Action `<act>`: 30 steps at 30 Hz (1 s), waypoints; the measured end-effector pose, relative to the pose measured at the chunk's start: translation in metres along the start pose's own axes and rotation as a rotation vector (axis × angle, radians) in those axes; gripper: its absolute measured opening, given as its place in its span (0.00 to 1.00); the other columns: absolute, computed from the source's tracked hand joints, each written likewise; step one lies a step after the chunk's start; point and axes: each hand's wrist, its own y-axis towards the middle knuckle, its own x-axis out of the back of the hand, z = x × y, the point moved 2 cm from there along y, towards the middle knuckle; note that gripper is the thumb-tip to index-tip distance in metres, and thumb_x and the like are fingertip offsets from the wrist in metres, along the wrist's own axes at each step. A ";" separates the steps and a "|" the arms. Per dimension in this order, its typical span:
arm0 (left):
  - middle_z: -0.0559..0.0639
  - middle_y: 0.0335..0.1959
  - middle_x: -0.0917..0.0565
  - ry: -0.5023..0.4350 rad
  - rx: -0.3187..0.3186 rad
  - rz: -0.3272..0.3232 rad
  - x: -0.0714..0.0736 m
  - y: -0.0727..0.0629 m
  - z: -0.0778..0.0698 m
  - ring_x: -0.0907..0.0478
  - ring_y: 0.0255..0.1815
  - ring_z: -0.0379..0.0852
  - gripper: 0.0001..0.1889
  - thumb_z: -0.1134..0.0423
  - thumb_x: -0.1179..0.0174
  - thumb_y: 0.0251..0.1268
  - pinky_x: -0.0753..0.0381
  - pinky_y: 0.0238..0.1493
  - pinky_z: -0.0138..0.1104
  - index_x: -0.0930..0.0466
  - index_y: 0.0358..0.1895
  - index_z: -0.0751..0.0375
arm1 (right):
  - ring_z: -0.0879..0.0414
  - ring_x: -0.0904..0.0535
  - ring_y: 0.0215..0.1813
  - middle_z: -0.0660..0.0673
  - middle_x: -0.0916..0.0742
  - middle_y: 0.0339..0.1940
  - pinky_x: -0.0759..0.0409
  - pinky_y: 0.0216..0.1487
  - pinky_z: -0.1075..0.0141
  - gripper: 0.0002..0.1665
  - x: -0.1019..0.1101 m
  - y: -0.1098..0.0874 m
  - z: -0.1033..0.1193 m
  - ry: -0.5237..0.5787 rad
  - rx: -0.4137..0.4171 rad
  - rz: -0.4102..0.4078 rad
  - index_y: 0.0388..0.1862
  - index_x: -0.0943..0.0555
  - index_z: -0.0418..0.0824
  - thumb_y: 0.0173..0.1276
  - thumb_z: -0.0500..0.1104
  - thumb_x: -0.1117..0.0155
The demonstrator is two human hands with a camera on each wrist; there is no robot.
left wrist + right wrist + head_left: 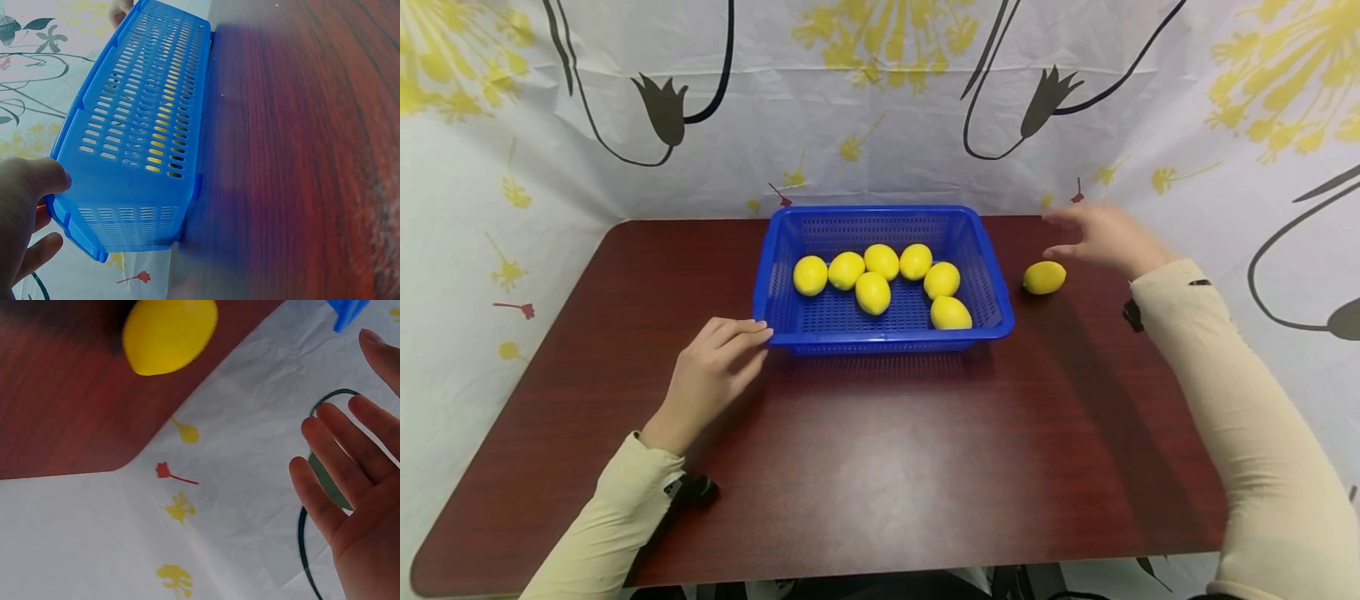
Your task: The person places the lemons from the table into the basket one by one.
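Note:
A blue plastic basket [880, 337] with slotted walls stands near the back of the table, holding several yellow lemons [872, 293]. My left hand [711, 367] pinches its front left corner; in the left wrist view the thumb [47, 177] lies on the outer wall and the other fingers reach behind the rim. To the right of the basket, one lemon [1044, 277] lies on the table. Just above and behind that lemon is my right hand [1101, 237], its fingers spread and nothing in them. The right wrist view shows its palm, apart from the lemon [170, 334].
The dark red-brown table [880, 467] has rounded corners. A white cloth [880, 150] with yellow and grey flower prints hangs behind it and along both sides. Black wrist devices [700, 490] sit at the sleeve cuffs.

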 end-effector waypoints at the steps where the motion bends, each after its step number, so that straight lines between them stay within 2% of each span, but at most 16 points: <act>1: 0.53 0.47 0.12 -0.001 -0.001 -0.001 0.000 0.000 0.000 0.20 0.47 0.52 0.17 0.70 0.29 0.51 0.23 0.51 0.38 0.12 0.47 0.60 | 0.34 0.27 0.66 0.32 0.21 0.65 0.32 0.67 0.39 0.38 -0.003 0.000 -0.003 0.000 -0.002 -0.003 0.69 0.27 0.37 0.63 0.51 0.29; 6: 0.53 0.47 0.12 0.000 -0.003 -0.002 0.000 0.000 0.000 0.20 0.46 0.52 0.17 0.70 0.29 0.51 0.23 0.51 0.38 0.12 0.47 0.60 | 0.32 0.32 0.70 0.31 0.24 0.68 0.35 0.69 0.37 0.40 -0.020 0.000 -0.018 0.006 -0.032 -0.004 0.70 0.29 0.38 0.63 0.51 0.29; 10: 0.53 0.47 0.12 0.003 -0.003 -0.001 0.000 -0.001 0.001 0.20 0.46 0.52 0.17 0.70 0.29 0.51 0.23 0.51 0.38 0.12 0.47 0.60 | 0.32 0.32 0.70 0.31 0.25 0.69 0.35 0.69 0.37 0.41 -0.034 -0.002 -0.027 0.005 -0.043 -0.004 0.71 0.30 0.38 0.63 0.54 0.29; 15: 0.53 0.47 0.12 0.008 0.000 0.003 0.000 0.000 0.000 0.21 0.47 0.51 0.17 0.70 0.29 0.51 0.22 0.50 0.38 0.12 0.47 0.60 | 0.33 0.33 0.70 0.31 0.27 0.71 0.36 0.69 0.36 0.43 -0.049 -0.005 -0.037 0.055 -0.083 0.026 0.73 0.32 0.38 0.64 0.55 0.31; 20: 0.53 0.47 0.12 0.007 0.015 0.010 0.001 0.000 0.000 0.21 0.47 0.51 0.18 0.71 0.28 0.50 0.21 0.50 0.39 0.12 0.48 0.60 | 0.33 0.34 0.70 0.30 0.29 0.72 0.36 0.69 0.36 0.46 -0.059 -0.008 -0.043 0.099 -0.108 0.032 0.73 0.33 0.38 0.63 0.57 0.30; 30: 0.53 0.47 0.12 0.005 0.016 0.023 0.002 0.000 -0.001 0.21 0.47 0.51 0.17 0.70 0.29 0.52 0.22 0.51 0.38 0.13 0.48 0.60 | 0.34 0.35 0.71 0.28 0.28 0.70 0.39 0.72 0.36 0.46 -0.083 -0.006 -0.050 0.110 -0.128 0.063 0.72 0.33 0.34 0.62 0.55 0.29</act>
